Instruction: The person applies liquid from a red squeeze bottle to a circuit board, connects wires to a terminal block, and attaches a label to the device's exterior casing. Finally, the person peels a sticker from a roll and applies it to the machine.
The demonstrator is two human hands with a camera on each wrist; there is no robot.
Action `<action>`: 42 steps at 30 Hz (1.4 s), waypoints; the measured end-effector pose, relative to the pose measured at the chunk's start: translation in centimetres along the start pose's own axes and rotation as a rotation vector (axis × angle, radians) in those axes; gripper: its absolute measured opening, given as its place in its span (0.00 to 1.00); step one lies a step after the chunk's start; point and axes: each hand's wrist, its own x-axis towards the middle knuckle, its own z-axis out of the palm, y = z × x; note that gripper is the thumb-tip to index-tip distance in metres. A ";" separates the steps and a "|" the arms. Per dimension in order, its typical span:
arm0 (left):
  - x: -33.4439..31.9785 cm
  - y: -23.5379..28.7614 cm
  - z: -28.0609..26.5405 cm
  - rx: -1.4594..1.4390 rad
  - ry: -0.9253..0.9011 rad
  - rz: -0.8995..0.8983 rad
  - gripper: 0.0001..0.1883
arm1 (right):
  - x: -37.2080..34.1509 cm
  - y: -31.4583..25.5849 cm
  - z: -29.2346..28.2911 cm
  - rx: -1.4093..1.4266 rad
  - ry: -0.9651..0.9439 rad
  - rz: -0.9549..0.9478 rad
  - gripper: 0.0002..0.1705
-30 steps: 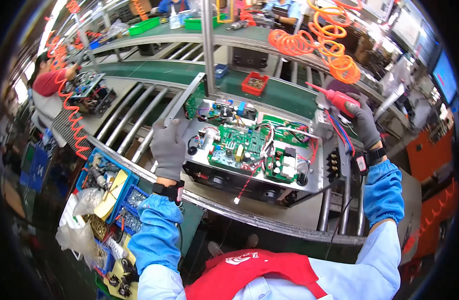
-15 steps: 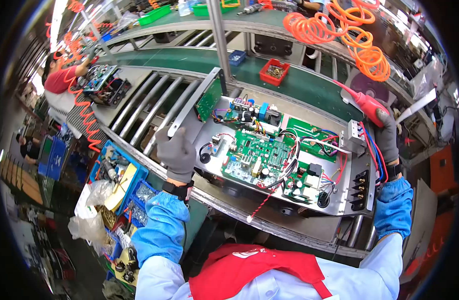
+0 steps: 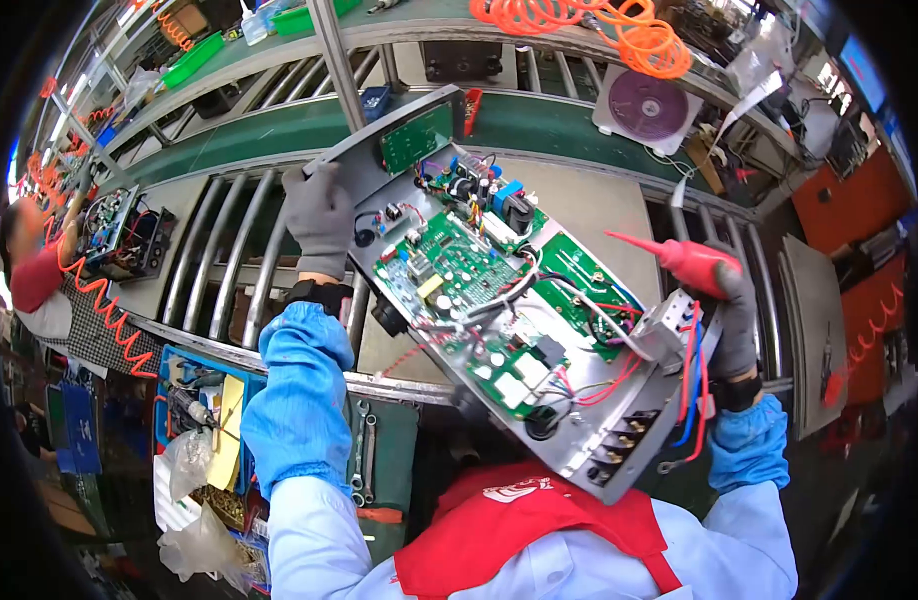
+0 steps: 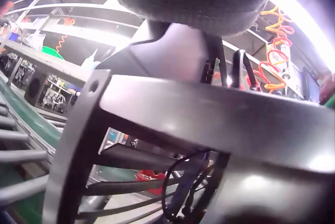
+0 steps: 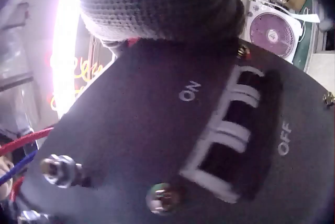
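Note:
A metal chassis (image 3: 589, 428) lies at a slant before me, carrying green circuit boards (image 3: 459, 255) and bundled wires. My left hand (image 3: 321, 215) grips its far-left corner beside an upright end panel (image 3: 379, 150). In the left wrist view this glove (image 4: 193, 4) is just above a curved metal edge (image 4: 209, 111). My right hand (image 3: 736, 310) holds a red squeeze bottle (image 3: 691, 262), its long tapered nozzle pointing left. That hand is by the chassis's right end, near a grey breaker (image 3: 664, 330). An ON/OFF switch panel (image 5: 136, 114) fills the right wrist view beneath the glove.
Metal rollers (image 3: 224, 260) run along the conveyor under the chassis. Small-parts bins (image 3: 204, 400) and wrenches (image 3: 367, 450) lie at the near left. Behind are a box fan (image 3: 647, 105) and hanging orange coiled hoses (image 3: 639, 40). Another person (image 3: 44, 265) works at the far left.
The chassis has turned clockwise in the head view, its right end swinging toward my body. My left hand has moved up with its corner; the right hand has come lower with the bottle.

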 end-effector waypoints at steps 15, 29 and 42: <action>-17.4 35.4 -25.2 -0.709 -0.252 -0.601 0.18 | -3.1 2.1 -5.6 0.366 -0.185 0.044 0.17; -18.1 31.8 -20.2 -0.350 0.163 -0.456 0.22 | -12.9 0.4 -11.2 0.409 -0.349 0.209 0.30; -12.2 30.2 -12.7 -0.777 -0.012 -0.578 0.26 | -13.0 -0.2 -7.1 0.444 0.156 -0.020 0.36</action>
